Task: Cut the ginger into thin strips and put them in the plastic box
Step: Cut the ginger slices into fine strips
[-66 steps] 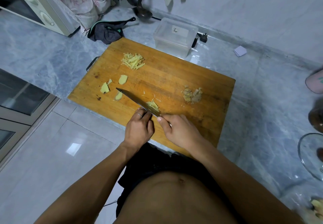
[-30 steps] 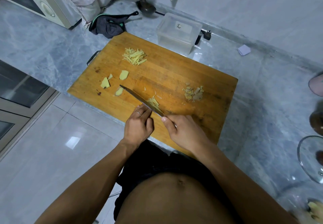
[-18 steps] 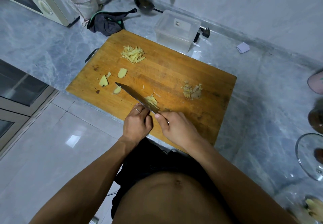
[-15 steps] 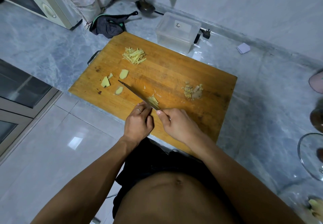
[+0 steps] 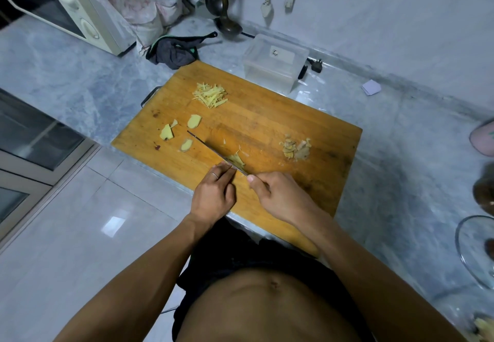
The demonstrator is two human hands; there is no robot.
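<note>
Nearest the person, both hands are working at the near edge of the cutting board [image 5: 267,117]. Right hand [image 5: 280,194] is wrapping the knife's handle, fingers curled tight round it, thumb lying forward along the top. Knife [image 5: 211,149] is angling away toward the board's left side, blade edge down on the wood. Left hand [image 5: 213,194] is sitting just left of the blade, fingers together and extended forward, tips pinning the ginger being cut [image 5: 236,160]; can't tell whether the tips are tucked back.

That ginger is lying on the board's near-middle, touching the blade, partly shredded already.

Further in on the board: three loose ginger slices [image 5: 193,121] at the left side, uncut. Pile of trimmings [image 5: 295,148] at the right side, looks like peel and scraps. Finished strips [image 5: 211,96] are heaped at the board's far-left corner.

Just past the board's far edge, the plastic box [image 5: 275,63] is standing on the counter, apparently nothing in it yet.

My read: mid-job, slicing not finished, no transfer done.

Risks:
- Left fingertips are riding right against the blade; the piece is small, so a slip or a wide stroke nicks a finger.
- Stack is thin and may be wet, so it could slide under pressure and give uneven strips.
- Board's near edge seems to be overhanging the counter; heavy downward force there may tip it.
- Scooping later could mix trimmings in with strips.
</note>
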